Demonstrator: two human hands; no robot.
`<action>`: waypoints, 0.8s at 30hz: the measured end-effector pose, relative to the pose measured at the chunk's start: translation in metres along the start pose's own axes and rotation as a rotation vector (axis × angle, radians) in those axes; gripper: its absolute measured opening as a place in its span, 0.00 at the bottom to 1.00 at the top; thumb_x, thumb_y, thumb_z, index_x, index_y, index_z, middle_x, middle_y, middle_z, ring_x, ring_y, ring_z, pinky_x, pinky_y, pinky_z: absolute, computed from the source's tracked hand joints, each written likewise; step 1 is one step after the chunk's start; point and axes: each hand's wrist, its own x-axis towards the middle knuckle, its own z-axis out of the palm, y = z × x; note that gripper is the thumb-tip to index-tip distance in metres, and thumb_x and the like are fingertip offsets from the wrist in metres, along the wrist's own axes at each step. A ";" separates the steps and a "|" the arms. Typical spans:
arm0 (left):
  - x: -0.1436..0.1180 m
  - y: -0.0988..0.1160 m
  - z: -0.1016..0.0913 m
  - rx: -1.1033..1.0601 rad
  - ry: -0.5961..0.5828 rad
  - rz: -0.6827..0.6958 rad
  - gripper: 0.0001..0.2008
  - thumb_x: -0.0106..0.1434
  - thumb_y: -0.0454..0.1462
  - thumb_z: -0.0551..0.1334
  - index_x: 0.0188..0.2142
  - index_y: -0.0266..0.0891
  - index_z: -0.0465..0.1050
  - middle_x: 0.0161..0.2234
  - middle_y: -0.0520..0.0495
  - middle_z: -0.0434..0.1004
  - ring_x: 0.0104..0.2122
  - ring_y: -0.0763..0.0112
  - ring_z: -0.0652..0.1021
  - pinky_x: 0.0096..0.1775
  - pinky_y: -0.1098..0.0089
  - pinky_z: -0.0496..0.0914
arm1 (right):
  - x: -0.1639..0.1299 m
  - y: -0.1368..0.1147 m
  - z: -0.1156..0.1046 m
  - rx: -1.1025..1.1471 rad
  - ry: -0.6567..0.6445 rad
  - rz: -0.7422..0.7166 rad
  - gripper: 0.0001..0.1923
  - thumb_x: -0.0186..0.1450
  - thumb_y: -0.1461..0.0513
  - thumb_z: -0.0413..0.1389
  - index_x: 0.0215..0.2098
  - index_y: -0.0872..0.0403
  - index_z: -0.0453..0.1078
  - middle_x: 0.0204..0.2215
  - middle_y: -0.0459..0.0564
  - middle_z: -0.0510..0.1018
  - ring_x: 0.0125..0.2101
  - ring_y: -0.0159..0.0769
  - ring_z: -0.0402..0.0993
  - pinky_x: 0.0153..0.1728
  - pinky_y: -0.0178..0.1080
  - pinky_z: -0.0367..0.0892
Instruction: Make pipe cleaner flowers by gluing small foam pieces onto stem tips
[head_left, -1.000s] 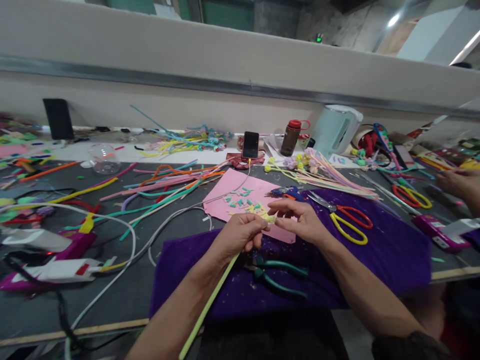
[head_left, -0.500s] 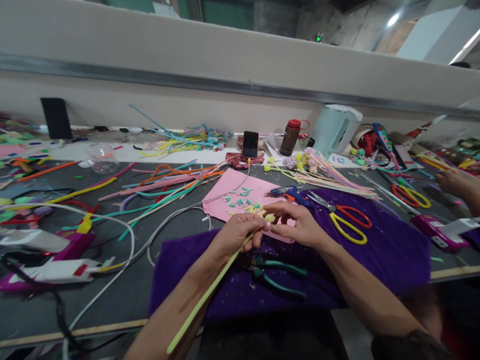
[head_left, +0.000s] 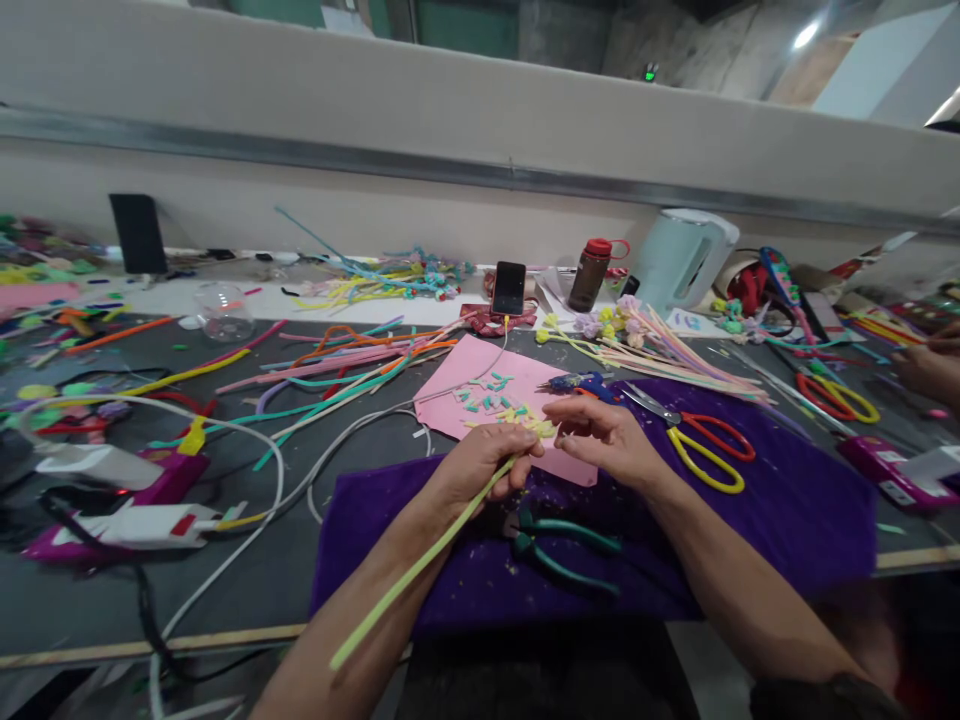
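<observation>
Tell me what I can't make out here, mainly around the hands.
Head view: whether the yellow stem joins the yellow piece; the left hand covers that stretch.
Head view: whether the right hand touches that piece; too small and blurred.
Head view: what the co-worker's hand is doing; cut off by the right edge.

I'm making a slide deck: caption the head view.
Left hand pinches a yellow strip, right hand close by; pliers and scissors on purple cloth.

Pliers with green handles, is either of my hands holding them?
No, the pliers lie on the purple cloth, apart from the left hand and right hand.
</observation>
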 end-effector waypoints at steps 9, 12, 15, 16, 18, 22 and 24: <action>0.001 -0.002 0.000 0.019 -0.026 -0.031 0.10 0.55 0.41 0.57 0.25 0.34 0.69 0.09 0.56 0.63 0.06 0.84 0.56 0.11 0.79 0.46 | 0.003 -0.003 0.003 -0.084 -0.023 -0.086 0.16 0.57 0.62 0.56 0.45 0.53 0.68 0.34 0.49 0.74 0.29 0.30 0.69 0.26 0.32 0.64; 0.002 -0.004 0.000 0.026 -0.034 -0.028 0.11 0.55 0.42 0.58 0.26 0.34 0.69 0.09 0.56 0.61 0.07 0.84 0.56 0.12 0.79 0.44 | 0.003 -0.005 0.003 -0.105 -0.039 -0.083 0.15 0.57 0.62 0.56 0.43 0.53 0.69 0.34 0.49 0.73 0.28 0.30 0.69 0.26 0.32 0.63; 0.004 -0.006 -0.002 0.022 -0.046 -0.036 0.11 0.55 0.42 0.58 0.26 0.35 0.69 0.08 0.57 0.60 0.07 0.84 0.55 0.12 0.79 0.43 | 0.004 -0.006 0.004 -0.115 -0.048 -0.077 0.13 0.58 0.63 0.55 0.42 0.54 0.70 0.34 0.49 0.73 0.28 0.30 0.69 0.25 0.32 0.63; 0.004 -0.007 -0.002 0.020 -0.047 -0.038 0.12 0.55 0.43 0.58 0.26 0.34 0.69 0.08 0.57 0.60 0.07 0.84 0.54 0.12 0.79 0.43 | 0.004 -0.007 0.003 -0.116 -0.049 -0.076 0.12 0.58 0.62 0.55 0.41 0.54 0.70 0.34 0.50 0.74 0.28 0.30 0.69 0.25 0.32 0.63; 0.004 -0.007 -0.002 0.013 -0.048 -0.041 0.12 0.55 0.43 0.59 0.26 0.34 0.69 0.08 0.57 0.59 0.07 0.85 0.54 0.12 0.79 0.43 | 0.004 -0.007 0.003 -0.116 -0.050 -0.071 0.12 0.58 0.62 0.55 0.40 0.54 0.70 0.34 0.50 0.74 0.29 0.30 0.69 0.25 0.32 0.63; 0.003 -0.007 -0.002 -0.017 -0.044 -0.042 0.11 0.55 0.42 0.58 0.26 0.35 0.69 0.08 0.57 0.59 0.07 0.85 0.54 0.12 0.79 0.43 | 0.003 -0.005 0.002 -0.103 -0.055 -0.053 0.11 0.58 0.63 0.55 0.40 0.54 0.70 0.35 0.50 0.74 0.29 0.31 0.69 0.26 0.32 0.63; 0.003 -0.006 -0.001 -0.028 -0.037 -0.034 0.11 0.55 0.41 0.58 0.26 0.34 0.69 0.09 0.57 0.60 0.07 0.85 0.54 0.12 0.79 0.43 | 0.003 -0.004 0.003 -0.086 -0.051 -0.045 0.12 0.57 0.63 0.56 0.40 0.54 0.70 0.35 0.50 0.74 0.30 0.31 0.69 0.26 0.32 0.63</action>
